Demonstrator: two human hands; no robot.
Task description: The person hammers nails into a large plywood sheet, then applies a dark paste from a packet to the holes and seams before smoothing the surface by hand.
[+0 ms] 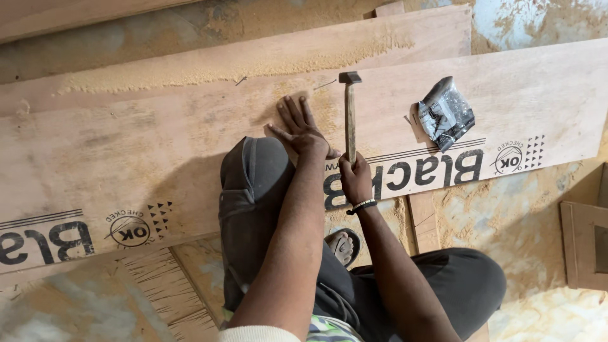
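My right hand grips the wooden handle of a hammer, whose metal head rests near the far edge of a long plywood board. My left hand lies flat on the board with fingers spread, just left of the hammer handle. My left knee presses on the board below that hand. Two thin nails lie near the board's far edge, left of the hammer head.
A crumpled plastic bag of nails sits on the board to the right of the hammer. A second plywood board lies behind, with sawdust along its edge. A small wooden frame lies at the right. My sandalled foot rests on the dusty floor.
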